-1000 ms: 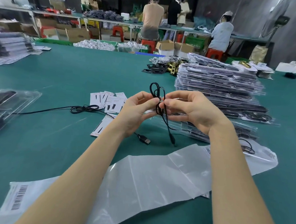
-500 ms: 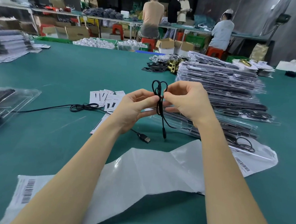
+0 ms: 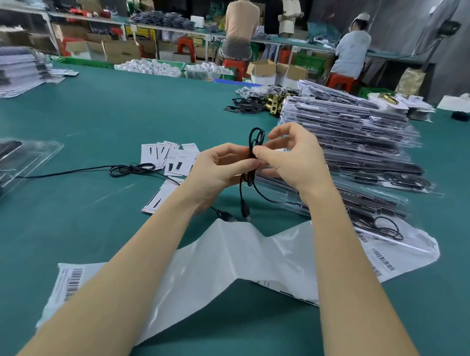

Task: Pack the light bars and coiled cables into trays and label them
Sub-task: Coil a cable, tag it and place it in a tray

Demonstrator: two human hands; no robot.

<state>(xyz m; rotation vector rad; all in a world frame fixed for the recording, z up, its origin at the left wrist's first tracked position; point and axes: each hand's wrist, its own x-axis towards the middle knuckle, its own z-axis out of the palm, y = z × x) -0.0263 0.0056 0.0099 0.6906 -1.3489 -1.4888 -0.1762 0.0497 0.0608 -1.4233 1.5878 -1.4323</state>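
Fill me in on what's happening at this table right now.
A person is bundling a black cable above the green table: the left hand grips the coil while the right hand pinches it near the top loops, plug ends dangling. Filled trays are stacked on the right, label cards and a second cable lie behind, plastic bags in front.

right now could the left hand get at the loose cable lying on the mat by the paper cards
Probably not yet: the left hand is busy gripping the coiled cable along with the right hand. The loose cable lies uncovered to its left, nothing blocking.
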